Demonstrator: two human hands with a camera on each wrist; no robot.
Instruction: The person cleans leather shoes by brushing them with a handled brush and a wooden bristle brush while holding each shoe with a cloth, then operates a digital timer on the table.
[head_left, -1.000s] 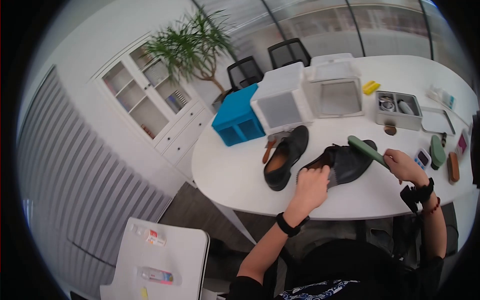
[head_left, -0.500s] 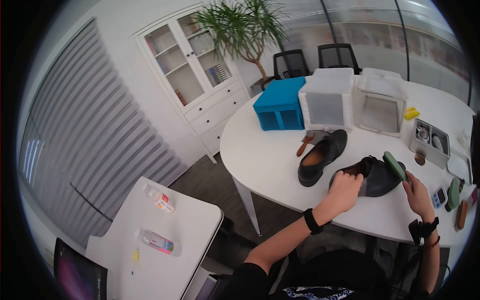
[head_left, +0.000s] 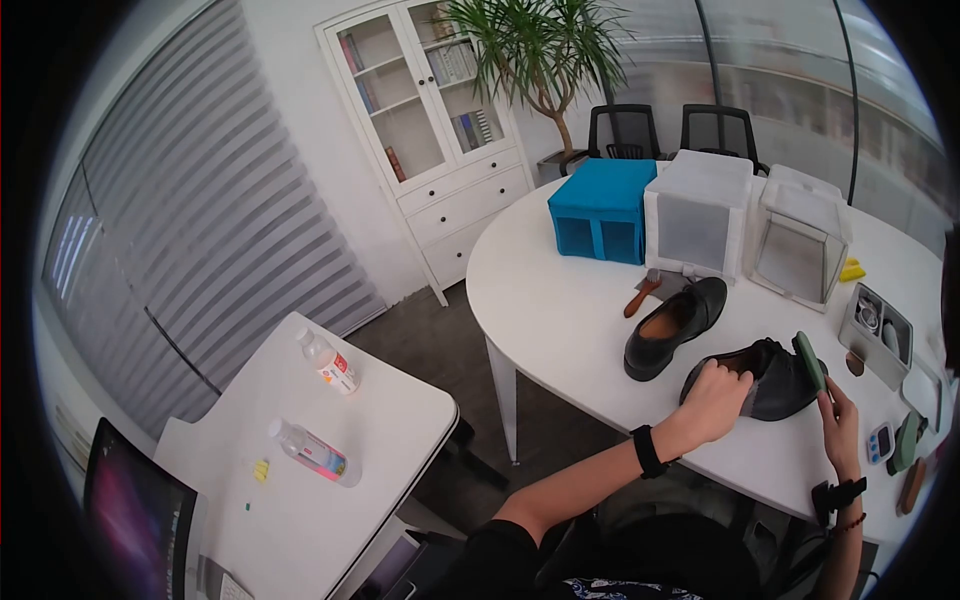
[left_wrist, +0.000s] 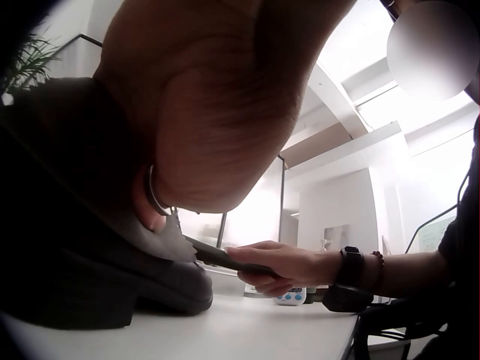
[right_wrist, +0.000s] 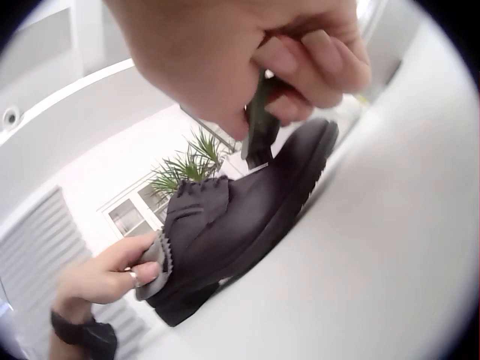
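Observation:
My left hand (head_left: 713, 403) grips the heel end of a black shoe (head_left: 785, 385), and a grey cloth piece with a jagged edge (right_wrist: 155, 274) is pinched there, thumb outside. A green-handled brush (head_left: 809, 360) is in my right hand (head_left: 839, 425); in the right wrist view its dark underside (right_wrist: 259, 146) meets the shoe's toe area. The fingers of my right hand (right_wrist: 300, 67) curl round the handle. The other black shoe (head_left: 675, 328) stands to the left, tan inside, beside a brown-handled brush (head_left: 642, 294) on a grey cloth.
Blue (head_left: 600, 205), white (head_left: 697, 215) and clear-fronted (head_left: 800, 240) boxes line the back. At right are a grey compartment box (head_left: 875, 335), a blue-white timer (head_left: 880, 442), another green brush (head_left: 905, 440) and a brown brush (head_left: 912, 486). Two bottles (head_left: 328, 362) stand on the side table (head_left: 400, 400).
The head view has swung left, so the table things sit further right. My right hand's brush has moved from across the shoe to its toe end. My left hand stays at the heel.

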